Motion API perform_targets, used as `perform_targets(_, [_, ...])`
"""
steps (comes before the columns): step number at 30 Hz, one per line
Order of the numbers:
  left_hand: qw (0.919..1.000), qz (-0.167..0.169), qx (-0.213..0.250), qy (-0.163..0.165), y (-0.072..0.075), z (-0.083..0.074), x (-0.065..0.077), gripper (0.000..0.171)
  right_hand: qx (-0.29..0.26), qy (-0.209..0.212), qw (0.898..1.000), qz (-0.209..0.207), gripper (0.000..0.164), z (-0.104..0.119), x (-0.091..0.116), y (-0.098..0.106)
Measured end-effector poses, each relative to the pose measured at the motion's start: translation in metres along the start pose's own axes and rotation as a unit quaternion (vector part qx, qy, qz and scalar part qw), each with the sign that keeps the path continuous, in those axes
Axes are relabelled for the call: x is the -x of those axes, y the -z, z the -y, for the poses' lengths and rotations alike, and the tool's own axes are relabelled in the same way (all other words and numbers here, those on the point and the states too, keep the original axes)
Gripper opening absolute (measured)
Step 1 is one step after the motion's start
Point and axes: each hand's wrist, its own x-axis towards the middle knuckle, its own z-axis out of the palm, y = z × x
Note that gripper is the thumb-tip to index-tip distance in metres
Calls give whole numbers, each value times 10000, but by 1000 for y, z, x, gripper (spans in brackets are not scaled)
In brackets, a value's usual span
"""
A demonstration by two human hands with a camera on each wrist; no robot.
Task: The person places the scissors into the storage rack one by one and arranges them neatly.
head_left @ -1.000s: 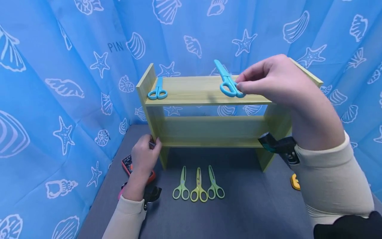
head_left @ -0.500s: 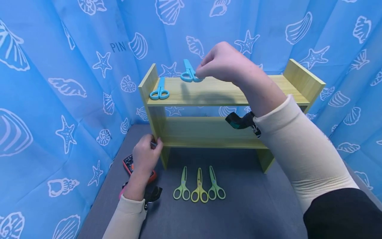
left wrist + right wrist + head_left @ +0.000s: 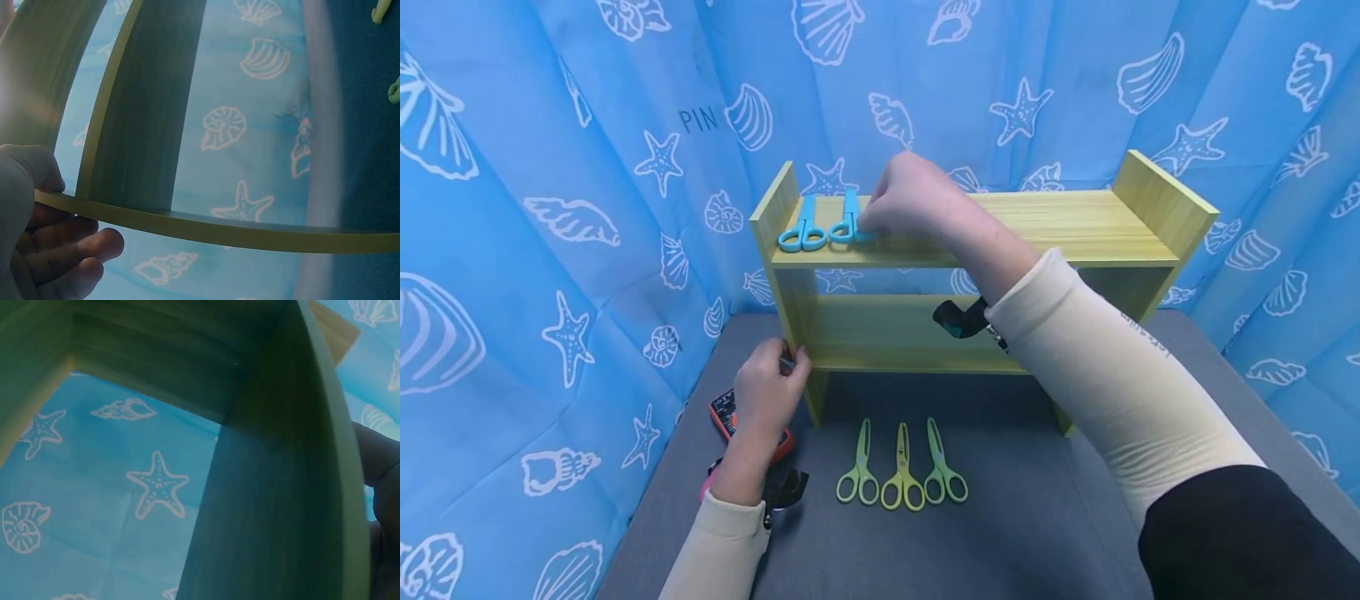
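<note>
A: State right hand [image 3: 904, 202] grip.

B: My fingers pinch the blue scissors [image 3: 848, 227] on the shelf's [image 3: 1060, 218] top board, just right of another blue pair [image 3: 802, 231].

A: Left hand [image 3: 765, 393]?

B: It grips the shelf's left upright.

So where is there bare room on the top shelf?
The top shelf is bare from the right hand to its right wall. The left end is crowded: two blue scissors lie side by side, the right hand on one.
</note>
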Motion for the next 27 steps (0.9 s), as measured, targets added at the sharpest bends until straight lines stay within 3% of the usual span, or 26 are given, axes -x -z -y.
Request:
perform_targets(6, [10000, 17, 1, -1, 0, -1, 0, 13, 21, 110, 9999, -80, 27, -2, 3, -8])
perform_targets(10, [10000, 50, 26, 30, 1, -2, 0, 13, -152, 27, 9999, -17, 18, -5, 11, -1])
perform_targets(17, [10000, 66, 18, 48, 1, -2, -1, 12, -596, 11, 9982, -107, 34, -13, 36, 22])
perform_targets(27, [10000, -8, 27, -24, 0, -1, 0, 13, -980, 147, 9934, -572, 39, -37, 79, 34])
